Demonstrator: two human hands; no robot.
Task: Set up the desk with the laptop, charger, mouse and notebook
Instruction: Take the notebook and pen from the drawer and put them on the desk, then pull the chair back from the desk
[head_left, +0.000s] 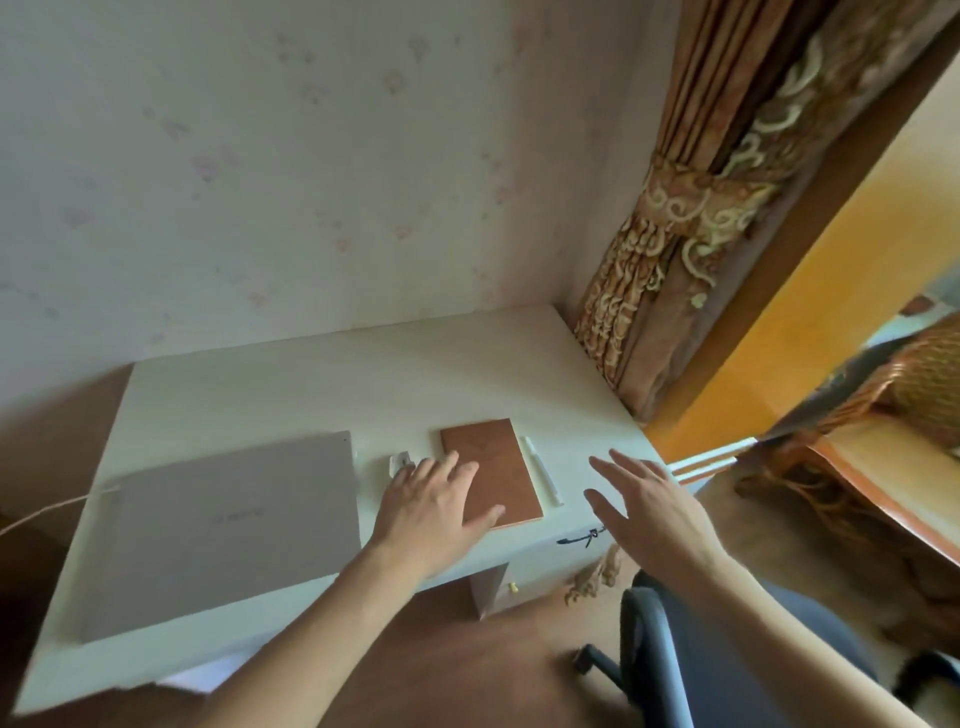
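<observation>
My left hand (434, 506) lies flat, fingers spread, on the brown notebook (491, 475), closed laptop (228, 525) to its left, while my right hand (641, 501) hovers open, holding nothing, right of the pen (543, 467).

A pale wall with faint floral wallpaper (291, 171) fills twelve o'clock behind a white desk (322, 384). At two o'clock hangs a tied gold patterned curtain (691, 218) beside a brown door frame (810, 249). Reddish-brown floor (457, 670) lies at six, a dark office chair (691, 639) at five.
</observation>
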